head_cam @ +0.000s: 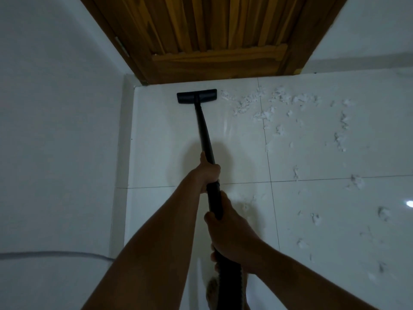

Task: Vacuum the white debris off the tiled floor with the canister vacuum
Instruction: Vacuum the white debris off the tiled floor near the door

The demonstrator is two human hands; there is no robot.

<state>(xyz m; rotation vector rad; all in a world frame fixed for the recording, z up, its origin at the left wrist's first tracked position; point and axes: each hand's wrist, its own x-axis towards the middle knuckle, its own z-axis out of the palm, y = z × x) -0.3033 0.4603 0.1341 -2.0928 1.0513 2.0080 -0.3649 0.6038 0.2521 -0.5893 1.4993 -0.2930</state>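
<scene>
At my far left a white wall (55, 130) runs down the side, and a grey line (55, 253), too blurred to identify, crosses its lower part. A pale skirting strip (125, 135) marks where the wall meets the tiled floor (167, 135). Ahead, at the top, stands a wooden door (212, 30) in a dark frame, its bottom edge right at the floor's far border.

The vacuum's black floor head (196, 96) lies flat on the tile just in front of that door, near the corner with the left wall. From its middle the black wand (204, 135) slopes back toward me. My left grip (209, 173) is closed round the wand, with the thumb lying up the tube and the fingers wrapped over it. Just below, nearer my body, my right grip (230, 233) is closed round the thicker lower end of the wand, thumb on its left side. Under that hand the ribbed hose (230, 280) runs off the bottom edge.

The white debris (279, 101) begins to the right of the floor head. It is torn, fluffy scraps, the nearest just beside the head's right end. They lie thickest along the far edge of the floor, then thin into a loose scatter down the right-hand tiles. At the far right a bright spot of glare (410, 204) sits on the glossy tile.
</scene>
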